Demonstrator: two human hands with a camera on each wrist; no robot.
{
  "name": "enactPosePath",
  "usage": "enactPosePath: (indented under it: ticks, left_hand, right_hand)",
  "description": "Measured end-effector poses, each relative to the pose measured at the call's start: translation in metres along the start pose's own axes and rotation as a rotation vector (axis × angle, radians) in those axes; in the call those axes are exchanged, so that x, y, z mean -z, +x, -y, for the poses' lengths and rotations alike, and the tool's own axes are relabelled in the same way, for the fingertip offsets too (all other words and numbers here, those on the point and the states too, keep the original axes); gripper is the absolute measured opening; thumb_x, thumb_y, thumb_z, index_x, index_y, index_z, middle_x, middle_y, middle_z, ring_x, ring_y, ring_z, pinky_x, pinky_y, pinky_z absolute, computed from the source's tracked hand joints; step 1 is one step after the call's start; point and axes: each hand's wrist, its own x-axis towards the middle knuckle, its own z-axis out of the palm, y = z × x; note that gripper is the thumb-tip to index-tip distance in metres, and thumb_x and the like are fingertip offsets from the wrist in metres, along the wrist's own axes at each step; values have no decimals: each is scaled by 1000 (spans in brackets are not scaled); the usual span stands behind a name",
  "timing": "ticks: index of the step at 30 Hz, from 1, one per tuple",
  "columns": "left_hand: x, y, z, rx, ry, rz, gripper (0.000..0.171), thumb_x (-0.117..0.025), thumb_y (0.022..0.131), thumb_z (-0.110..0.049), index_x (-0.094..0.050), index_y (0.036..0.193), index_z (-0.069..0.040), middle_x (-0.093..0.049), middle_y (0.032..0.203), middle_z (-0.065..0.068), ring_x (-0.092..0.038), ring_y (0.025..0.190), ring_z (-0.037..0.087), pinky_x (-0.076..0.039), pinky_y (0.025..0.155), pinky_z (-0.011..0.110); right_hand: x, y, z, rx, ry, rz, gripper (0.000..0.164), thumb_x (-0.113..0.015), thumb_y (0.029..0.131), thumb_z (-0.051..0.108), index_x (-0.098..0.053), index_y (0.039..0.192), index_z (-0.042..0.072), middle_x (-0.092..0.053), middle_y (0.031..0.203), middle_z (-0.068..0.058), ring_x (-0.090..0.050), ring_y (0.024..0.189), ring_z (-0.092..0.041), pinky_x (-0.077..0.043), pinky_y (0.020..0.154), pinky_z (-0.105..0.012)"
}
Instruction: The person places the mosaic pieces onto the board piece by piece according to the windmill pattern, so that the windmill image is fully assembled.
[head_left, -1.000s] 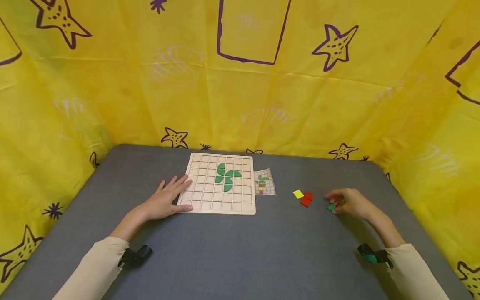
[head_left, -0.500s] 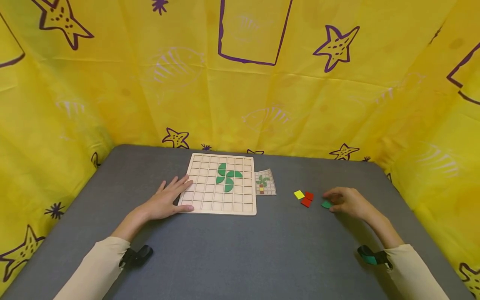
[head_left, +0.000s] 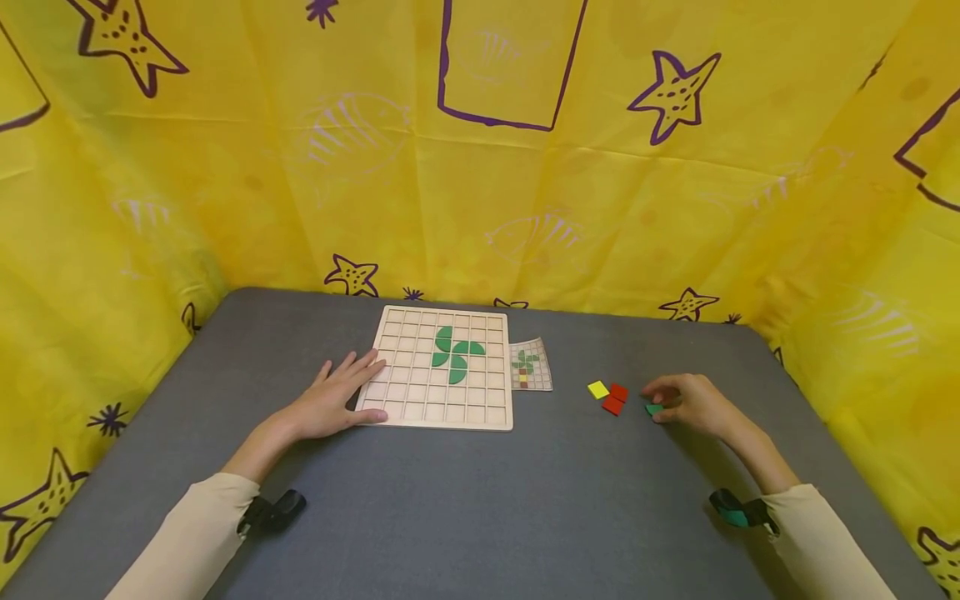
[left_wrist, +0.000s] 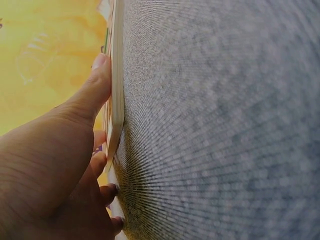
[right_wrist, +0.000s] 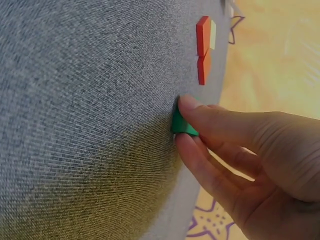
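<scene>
My left hand (head_left: 326, 404) rests on the left edge of a wooden grid board (head_left: 412, 407), fingers spread, thumb on the near corner. In the left wrist view, the thumb (left_wrist: 95, 90) lies along the board's edge (left_wrist: 117, 75). Several green quarter-round tiles (head_left: 457, 367) sit in cells at the board's middle, forming a pinwheel. On the right, my right hand (head_left: 701, 407) pinches a small green tile (right_wrist: 181, 124) between thumb and fingers, at the tabletop. The fingers partly cover this tile, so its full shape is hidden.
Left of my right hand lie a yellow square tile (head_left: 597, 389) and two red square tiles (head_left: 612, 405). A pattern card (head_left: 542, 375) with a printed grid touches or nearly touches the board's right side. Yellow cloth (head_left: 480, 208) encloses the grey table (head_left: 487, 517).
My right hand has moved slightly left toward the red tiles, and the green tile has shifted left with it. The left hand stays on the board.
</scene>
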Motion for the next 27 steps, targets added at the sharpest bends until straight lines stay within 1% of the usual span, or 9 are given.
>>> enactPosePath:
  ticks: [4, 8, 11, 15, 20, 23, 27]
  left_hand:
    - [0, 0, 0, -9, -1, -3, 89, -68, 87, -53, -32, 153, -5, -19, 160, 20, -11, 144, 51, 0, 110, 70]
    - [1, 0, -1, -13, -10, -3, 88, -68, 87, -52, -32, 153, -5, -19, 160, 20, -10, 144, 51, 0, 110, 70]
    - [1, -1, -1, -8, -12, -1, 88, -68, 87, -51, -32, 153, -5, -19, 160, 20, -10, 144, 51, 0, 109, 70]
    - [2, -2, -1, -3, -7, 3, 88, -68, 87, -52, -32, 153, -5, -19, 160, 20, -10, 144, 51, 0, 109, 70]
    - [1, -1, -1, -2, -8, 3, 88, -68, 87, -53, -32, 153, -6, -19, 161, 19, -10, 144, 50, 0, 110, 70]
    - [0, -1, 0, -3, -6, 1, 89, -67, 87, -53, -32, 153, -6, -19, 161, 19, -10, 144, 51, 0, 109, 70]
    - [0, -1, 0, -5, -7, -1, 89, -67, 87, -53, -32, 153, -6, -19, 161, 19, -10, 144, 51, 0, 109, 70]
  right_hand:
    - [2, 0, 4, -8, -3, 4, 31, -83, 74, 4, -72, 103, -1, -66, 83, 0, -65, 78, -21, -53, 70, -30]
    - [3, 0, 6, -8, 13, 21, 32, -82, 76, 3, -71, 105, -3, -69, 86, -3, -66, 79, -22, -54, 68, -28]
    - [3, 1, 7, 10, 10, 25, 30, -80, 78, 1, -71, 106, -3, -71, 89, -6, -67, 81, -23, -54, 68, -28]
    - [4, 5, 10, 48, -10, -3, 25, -76, 80, -3, -72, 104, -3, -73, 90, -9, -69, 81, -25, -55, 67, -29]
    - [6, 12, 15, 67, -12, -20, 26, -76, 79, -5, -71, 105, -5, -72, 88, -7, -68, 78, -22, -56, 67, -28]
    - [6, 18, 19, 78, -5, -27, 27, -77, 79, -5, -71, 105, -6, -72, 89, -8, -67, 78, -21, -56, 68, -29]
    - [7, 26, 27, 107, 4, -49, 25, -74, 80, -8, -70, 104, -6, -73, 92, -13, -68, 80, -24, -58, 70, -36]
